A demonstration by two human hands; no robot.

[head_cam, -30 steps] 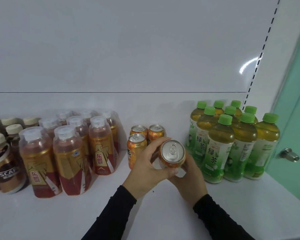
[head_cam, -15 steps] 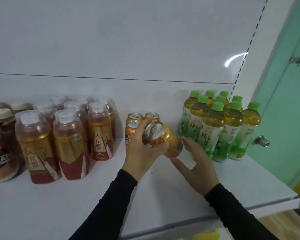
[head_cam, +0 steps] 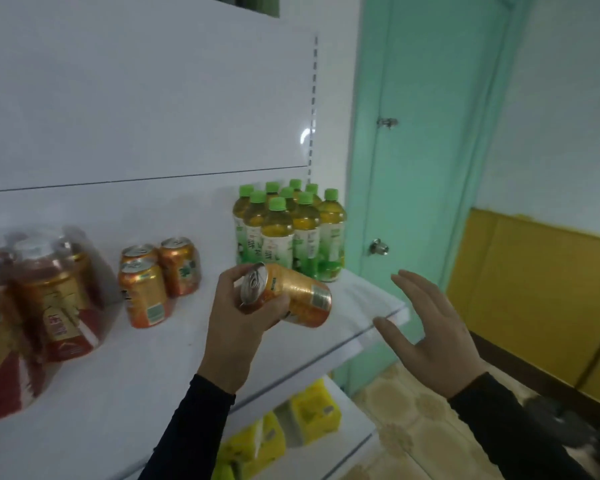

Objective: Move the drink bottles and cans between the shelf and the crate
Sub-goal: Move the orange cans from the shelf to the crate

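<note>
A: Since the earlier frame the orange can (head_cam: 288, 295) has tipped onto its side and come off toward the shelf's (head_cam: 174, 358) front edge, and your right hand (head_cam: 433, 336) has let go of it.

B: So where is it now?

A: Centre of the frame, in the air above the shelf. Your left hand (head_cam: 238, 327) wraps its lid end; the long axis runs left to right, base pointing right.

B: And my right hand?

A: Spread and holding nothing, right of centre, just past the shelf corner, apart from the can.

B: The crate?

A: Not visible. Three more orange cans (head_cam: 153, 278) stand left of centre, green tea bottles (head_cam: 288, 230) behind.
</note>
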